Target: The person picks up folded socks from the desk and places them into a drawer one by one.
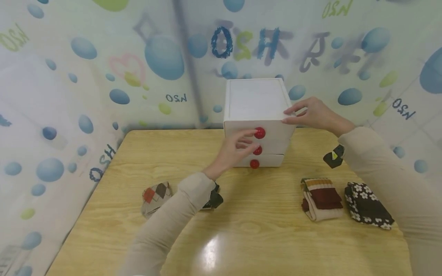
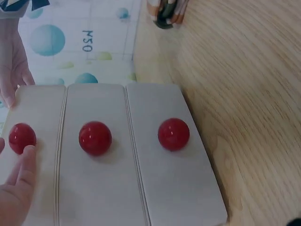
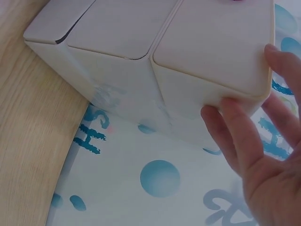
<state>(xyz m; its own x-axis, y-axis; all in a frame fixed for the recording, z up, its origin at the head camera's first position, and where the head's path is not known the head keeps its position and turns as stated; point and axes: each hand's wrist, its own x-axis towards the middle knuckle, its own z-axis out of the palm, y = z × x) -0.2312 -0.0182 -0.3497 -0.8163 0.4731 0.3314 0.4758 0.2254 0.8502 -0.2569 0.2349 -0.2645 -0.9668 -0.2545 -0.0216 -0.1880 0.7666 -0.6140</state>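
Note:
A white box with three drawers (image 1: 257,99) stands at the back of the table, each drawer front bearing a red knob. My left hand (image 1: 233,151) reaches across its front. In the left wrist view, one fingertip lies right at the top red knob (image 2: 22,138), while the thumb shows at the frame's edge with a gap beside the knob. The middle knob (image 2: 95,138) and bottom knob (image 2: 173,134) are untouched. My right hand (image 1: 314,113) grips the box's upper right front corner. Seen from the right wrist, fingers (image 3: 240,132) press the side and the thumb meets the top edge.
Folded patterned cloths lie on the wooden table (image 1: 255,237): an argyle one (image 1: 157,197) left, a striped one (image 1: 322,199) and a black floral one (image 1: 367,205) right. A dark item (image 1: 215,197) is partly behind the left sleeve. A printed curtain (image 1: 165,99) hangs behind.

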